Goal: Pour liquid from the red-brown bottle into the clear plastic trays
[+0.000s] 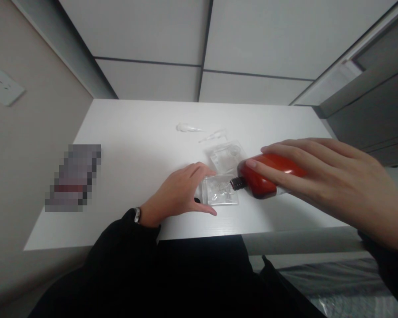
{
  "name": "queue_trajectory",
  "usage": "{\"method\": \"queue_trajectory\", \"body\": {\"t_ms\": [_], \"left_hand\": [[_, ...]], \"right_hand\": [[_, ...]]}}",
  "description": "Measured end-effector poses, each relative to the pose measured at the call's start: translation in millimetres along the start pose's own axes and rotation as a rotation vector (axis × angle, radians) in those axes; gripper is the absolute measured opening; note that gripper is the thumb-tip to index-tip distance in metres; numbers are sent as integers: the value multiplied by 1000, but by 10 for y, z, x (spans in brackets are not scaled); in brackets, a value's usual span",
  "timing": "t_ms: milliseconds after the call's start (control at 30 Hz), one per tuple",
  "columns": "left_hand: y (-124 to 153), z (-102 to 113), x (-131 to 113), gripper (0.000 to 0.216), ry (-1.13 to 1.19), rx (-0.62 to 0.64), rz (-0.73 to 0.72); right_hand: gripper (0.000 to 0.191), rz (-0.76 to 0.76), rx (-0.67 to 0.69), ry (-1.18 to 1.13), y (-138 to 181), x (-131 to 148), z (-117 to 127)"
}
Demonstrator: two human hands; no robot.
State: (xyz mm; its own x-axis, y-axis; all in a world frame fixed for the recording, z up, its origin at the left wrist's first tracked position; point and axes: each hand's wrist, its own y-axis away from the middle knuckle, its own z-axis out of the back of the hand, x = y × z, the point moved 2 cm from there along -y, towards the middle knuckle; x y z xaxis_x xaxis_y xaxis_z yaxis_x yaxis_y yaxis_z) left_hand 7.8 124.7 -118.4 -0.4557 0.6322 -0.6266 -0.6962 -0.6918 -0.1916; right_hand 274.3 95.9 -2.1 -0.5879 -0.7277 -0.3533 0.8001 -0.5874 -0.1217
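My right hand (318,172) is wrapped round a glossy red bottle (263,176), tipped nearly flat. Its uncapped, dark threaded neck (238,183) points left, over the right part of a clear plastic box (223,196). Around the left end of that box curls my left hand (185,190), thumb along the near side and fingers along the far side. A small black thing (197,200) shows beneath the left palm; its kind is hard to make out. Just behind the box lies a second clear, square plastic piece (226,157).
Two slim translucent pieces with tapered tips, a whitish one (188,127) and a clearer one (214,135), lie farther back on the white table (129,176). A blurred-out object (73,179) rests at the left. White panels (152,81) rise behind the table.
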Motion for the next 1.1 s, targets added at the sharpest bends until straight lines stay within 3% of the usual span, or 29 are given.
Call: {"method": "queue_trajectory", "body": {"t_ms": [467, 667, 833, 1100], "left_hand": [[4, -2, -4, 82, -16, -4, -5], [7, -5, 0, 82, -21, -13, -16], [6, -9, -1, 81, -33, -30, -48], [9, -23, 6, 80, -45, -47, -69]], "right_hand": [[78, 35, 15, 51, -40, 20, 16], [68, 85, -8, 124, -64, 37, -4], [73, -4, 3, -11, -66, 28, -1], [74, -14, -5, -78, -84, 12, 13]]}}
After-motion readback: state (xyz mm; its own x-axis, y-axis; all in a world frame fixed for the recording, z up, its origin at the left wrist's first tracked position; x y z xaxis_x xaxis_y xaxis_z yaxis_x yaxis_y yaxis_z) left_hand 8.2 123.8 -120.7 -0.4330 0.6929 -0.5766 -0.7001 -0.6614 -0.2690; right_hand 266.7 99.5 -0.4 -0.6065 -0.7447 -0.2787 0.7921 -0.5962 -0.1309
